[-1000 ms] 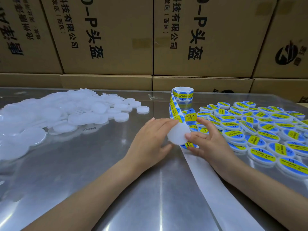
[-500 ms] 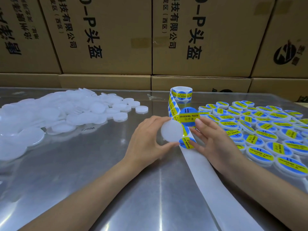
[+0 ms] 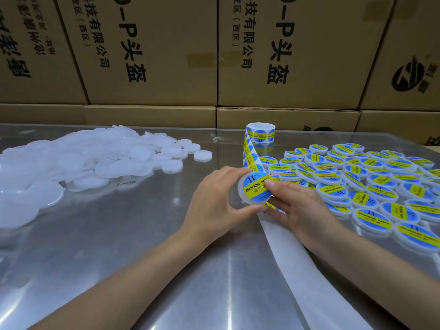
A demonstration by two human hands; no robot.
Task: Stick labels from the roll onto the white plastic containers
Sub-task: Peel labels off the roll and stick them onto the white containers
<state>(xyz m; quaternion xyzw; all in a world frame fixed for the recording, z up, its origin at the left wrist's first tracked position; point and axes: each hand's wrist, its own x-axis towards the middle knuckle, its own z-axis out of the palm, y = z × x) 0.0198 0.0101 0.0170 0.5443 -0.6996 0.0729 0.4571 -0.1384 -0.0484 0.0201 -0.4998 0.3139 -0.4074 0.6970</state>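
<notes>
The left hand [image 3: 214, 201] is gripping a white container [image 3: 252, 190] by its rim, thumb underneath and fingers curled over the top edge, holding it up just above the tabletop [image 3: 142, 234] beside the label strip [image 3: 250, 156]. The right hand [image 3: 302, 206] is pinching that same container from the other side, thumb pressing on the blue and yellow label [image 3: 256, 188] now sitting on its face. It is looking light and stiff, a flat little plastic puck, smooth enough to slip, so the rim is the sensible place to hold while the flat face takes the pressure. That face is tilting up toward the camera; being round, it is showing no long axis, though the yellow band is running upward to the right. The roll [image 3: 260, 133] is standing farther back, its strip trailing down to the hands, with blank backing paper [image 3: 297, 258] running toward the viewer.
</notes>
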